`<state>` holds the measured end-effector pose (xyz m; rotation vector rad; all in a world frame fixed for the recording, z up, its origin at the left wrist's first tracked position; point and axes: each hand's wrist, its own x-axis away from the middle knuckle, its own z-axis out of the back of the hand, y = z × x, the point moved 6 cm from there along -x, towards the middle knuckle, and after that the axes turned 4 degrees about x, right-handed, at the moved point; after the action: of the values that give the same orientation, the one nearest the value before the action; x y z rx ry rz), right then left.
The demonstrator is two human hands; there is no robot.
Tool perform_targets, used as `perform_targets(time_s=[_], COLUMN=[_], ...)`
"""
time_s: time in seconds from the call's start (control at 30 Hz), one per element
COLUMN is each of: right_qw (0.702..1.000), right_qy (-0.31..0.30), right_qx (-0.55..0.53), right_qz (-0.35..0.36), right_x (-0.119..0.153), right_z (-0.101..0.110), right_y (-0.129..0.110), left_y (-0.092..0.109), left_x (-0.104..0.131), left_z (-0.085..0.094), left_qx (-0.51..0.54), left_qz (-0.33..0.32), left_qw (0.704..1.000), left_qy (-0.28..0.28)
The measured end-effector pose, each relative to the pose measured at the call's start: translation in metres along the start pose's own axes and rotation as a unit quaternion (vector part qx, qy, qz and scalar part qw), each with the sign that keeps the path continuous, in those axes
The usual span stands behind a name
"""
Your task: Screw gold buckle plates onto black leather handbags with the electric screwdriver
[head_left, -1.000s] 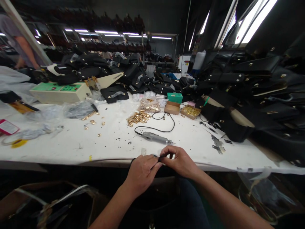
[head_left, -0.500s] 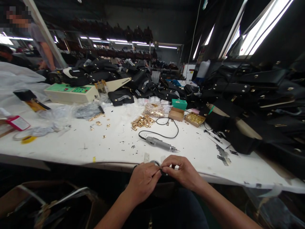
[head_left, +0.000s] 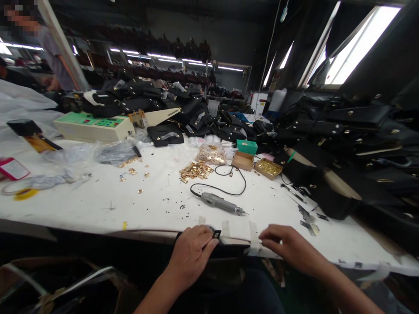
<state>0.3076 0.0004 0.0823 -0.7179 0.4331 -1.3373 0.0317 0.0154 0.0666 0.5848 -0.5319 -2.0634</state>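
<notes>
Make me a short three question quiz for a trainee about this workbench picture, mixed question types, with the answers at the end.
1. True or false: the electric screwdriver is in the right hand.
2. Which lies closest to the loose pile of gold fittings? A) the green box B) the red and white packet C) the yellow tape roll
3. What does the left hand pinch at the edge of the white table?

Key
1. False: it lies on the table beyond both hands, its cord curling behind it.
2. A.
3. A small black square buckle on the end of a black strap.
</notes>
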Motion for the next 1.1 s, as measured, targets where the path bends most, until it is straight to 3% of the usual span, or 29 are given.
perform_targets(time_s=[0.07, 0.17, 0.3, 0.4, 0.5, 0.67, 0.77, 0.93, 1.1], right_qw=[0.994, 0.995, 1.000, 0.997, 0.993, 0.992, 0.990, 0.984, 0.977], right_qy=[-0.063, -0.045, 0.015, 0.061, 0.092, 0.069, 0.041, -0.016, -0.062], right_qx=[0.081, 0.076, 0.006, -0.023, -0.046, 0.085, 0.129, 0.174, 0.194], right_qz=[-0.025, -0.055, -0.014, 0.040, 0.064, 0.060, 0.048, 0.045, 0.059], right_x=[0.015, 0.027, 0.006, -0.038, -0.104, -0.229, -0.288, -0.345, -0.364], right_z=[-0.003, -0.005, -0.011, -0.013, -0.016, -0.044, -0.068, -0.094, -0.100], right_y=[0.029, 0.047, 0.009, -0.035, -0.062, -0.072, -0.066, -0.054, -0.045], left_y=[-0.006, -0.015, -0.026, -0.031, -0.039, -0.051, -0.056, -0.061, -0.064], left_x=[0.001, -0.001, -0.012, -0.025, -0.034, -0.036, -0.033, -0.032, -0.033], left_z=[0.000, -0.003, -0.004, -0.007, -0.014, -0.024, -0.026, -0.028, -0.030], left_qx=[-0.014, -0.027, 0.029, 0.077, 0.066, 0.040, 0.053, 0.076, 0.088], left_qz=[0.000, 0.034, 0.119, 0.148, 0.145, 0.103, 0.098, 0.088, 0.088], left_qw=[1.000, 0.999, 0.992, 0.985, 0.987, 0.993, 0.991, 0.990, 0.989], left_qy=[0.007, 0.009, -0.015, -0.034, -0.018, 0.046, 0.068, 0.085, 0.081])
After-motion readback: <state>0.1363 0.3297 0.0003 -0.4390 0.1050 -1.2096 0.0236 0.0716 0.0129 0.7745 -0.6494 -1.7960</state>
